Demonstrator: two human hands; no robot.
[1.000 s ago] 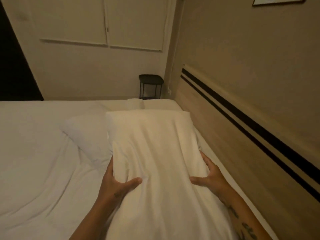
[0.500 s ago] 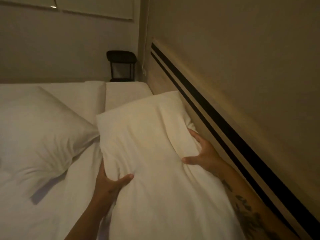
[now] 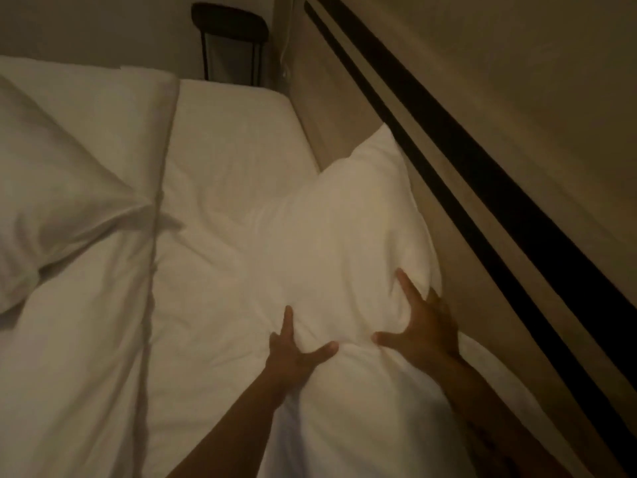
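A white pillow (image 3: 348, 232) lies on the bed (image 3: 220, 139) with its far corner leaning against the wooden headboard (image 3: 458, 215). My left hand (image 3: 293, 353) holds its left side, fingers under the edge and thumb pressed into the top. On its right side my right hand (image 3: 420, 326) grips the pillow, with thumb and fingers dug into the cloth. The near end of the pillow runs down between my forearms toward the bottom of the view.
A second white pillow (image 3: 51, 188) lies at the left on the folded white duvet (image 3: 86, 339). A small black side table (image 3: 231, 36) stands beyond the mattress corner. Two black stripes (image 3: 482, 188) run along the headboard at the right.
The pillow has dropped from upright in front of me down onto the bed against the headboard. Both hands moved forward and closer together on it. The view tilted down.
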